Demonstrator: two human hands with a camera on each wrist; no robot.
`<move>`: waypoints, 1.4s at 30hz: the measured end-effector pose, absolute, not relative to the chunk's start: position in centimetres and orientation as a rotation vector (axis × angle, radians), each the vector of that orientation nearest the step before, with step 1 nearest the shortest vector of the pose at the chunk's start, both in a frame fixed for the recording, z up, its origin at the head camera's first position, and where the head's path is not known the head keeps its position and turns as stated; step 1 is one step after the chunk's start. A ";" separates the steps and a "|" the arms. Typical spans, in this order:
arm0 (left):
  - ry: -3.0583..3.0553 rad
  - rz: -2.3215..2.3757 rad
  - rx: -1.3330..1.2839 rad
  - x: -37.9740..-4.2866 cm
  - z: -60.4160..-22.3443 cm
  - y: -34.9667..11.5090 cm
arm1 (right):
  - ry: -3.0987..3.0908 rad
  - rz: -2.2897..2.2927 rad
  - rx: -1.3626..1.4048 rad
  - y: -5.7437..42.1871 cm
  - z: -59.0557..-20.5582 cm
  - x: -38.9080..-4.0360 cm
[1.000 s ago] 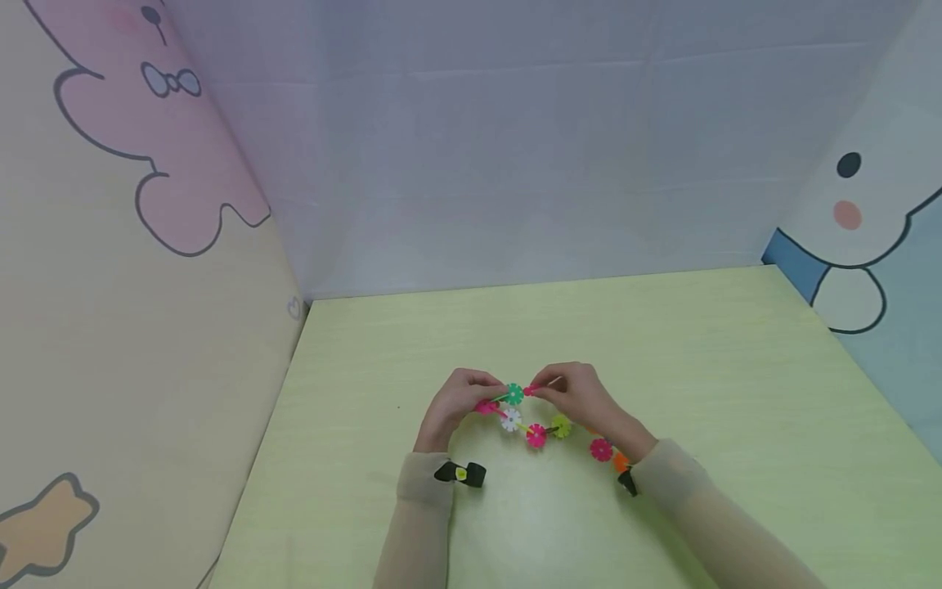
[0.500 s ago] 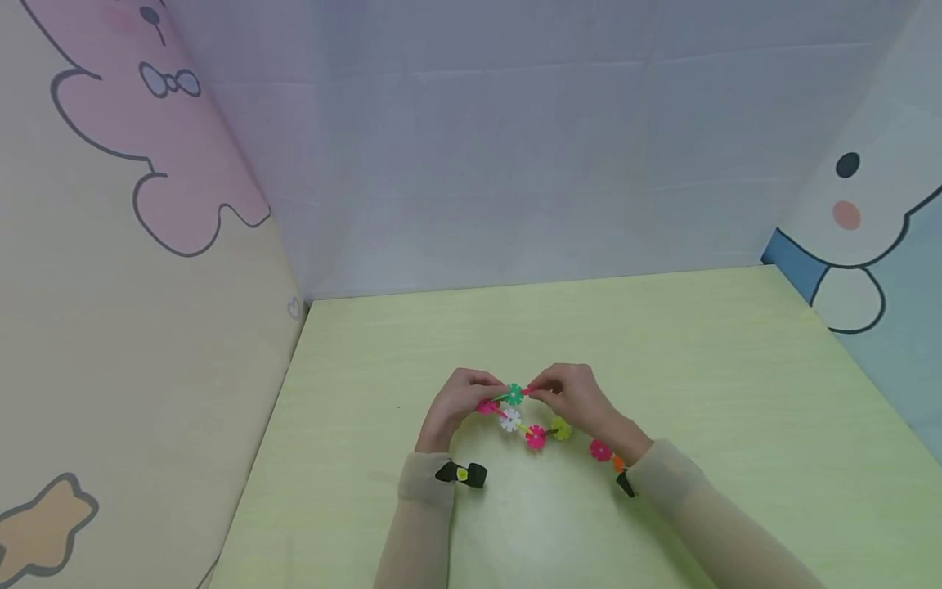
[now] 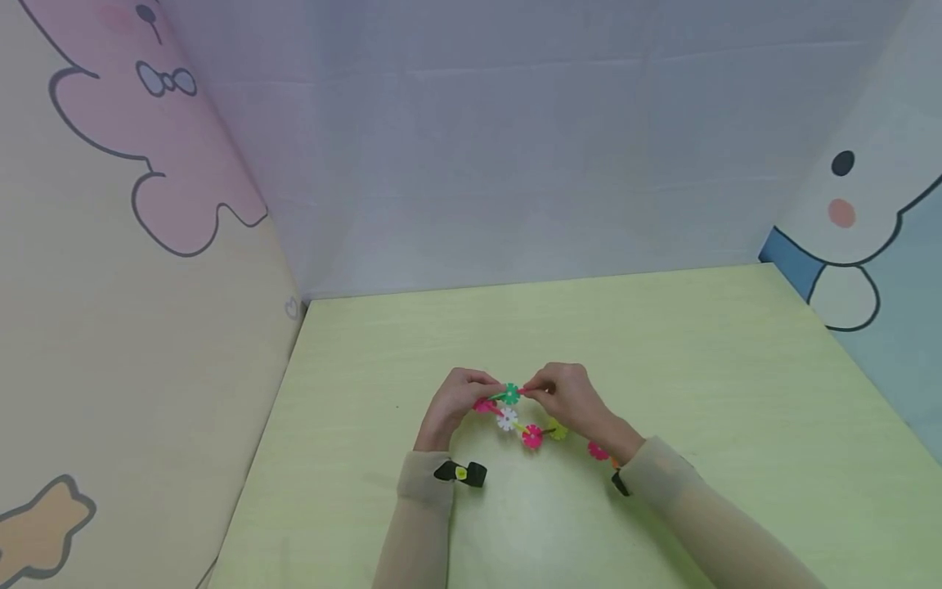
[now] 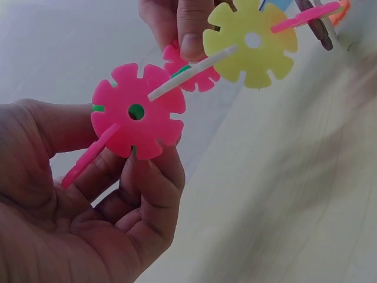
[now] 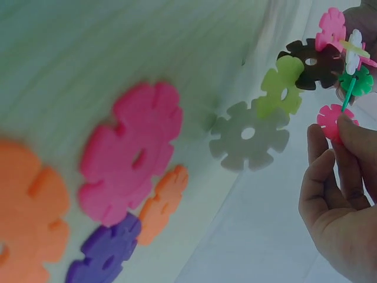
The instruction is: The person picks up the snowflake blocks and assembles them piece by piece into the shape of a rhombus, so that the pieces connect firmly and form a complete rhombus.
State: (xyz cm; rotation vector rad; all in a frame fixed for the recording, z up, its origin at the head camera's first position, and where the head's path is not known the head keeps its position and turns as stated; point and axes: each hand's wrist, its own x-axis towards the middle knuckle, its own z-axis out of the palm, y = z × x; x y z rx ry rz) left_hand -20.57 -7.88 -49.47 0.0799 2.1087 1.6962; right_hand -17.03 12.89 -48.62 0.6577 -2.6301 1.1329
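Note:
My left hand (image 3: pixel 455 402) grips one end of a chain of notched, flower-shaped plastic discs. In the left wrist view a pink disc (image 4: pixel 159 127) lies at its fingertips, with green showing behind. Across from it, my right hand (image 3: pixel 577 401) pinches a pink disc (image 5: pixel 327 122) between thumb and fingers. That disc sits against the green disc (image 3: pixel 511 394), between both hands. The chain hangs below them: a white disc (image 3: pixel 506 424), a pink disc (image 3: pixel 530 443), then a yellow-green disc (image 3: pixel 557 431). My right wrist partly covers the rest.
On the pale yellow tabletop (image 3: pixel 368 507), near my right wrist, a pink disc (image 3: pixel 598 451) lies. The right wrist view also shows a purple disc (image 5: pixel 97 256) and an orange disc (image 5: pixel 29 183) close to the camera. A pale curtain (image 3: pixel 478 164) stands behind the table.
My right hand has shifted slightly left with its pink disc, and its sleeve now covers more of the orange disc. The left hand stays almost still.

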 end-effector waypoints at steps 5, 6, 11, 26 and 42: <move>2.127 1.691 0.083 -20.6 -49.5 -7.9 | -2.625 1.166 0.664 12.9 -48.6 -17.0; 2.127 1.694 0.089 -20.6 -49.5 -7.9 | -2.621 1.176 0.665 12.9 -48.6 -17.1; 2.119 1.700 0.096 -20.6 -49.4 -7.9 | -2.596 1.193 0.697 13.0 -48.8 -17.3; 2.112 1.626 0.144 -20.7 -49.1 -8.0 | -2.727 1.207 0.709 13.5 -48.3 -17.5; 2.161 1.569 0.194 -20.5 -49.4 -8.2 | -2.744 1.218 0.771 13.9 -48.2 -17.6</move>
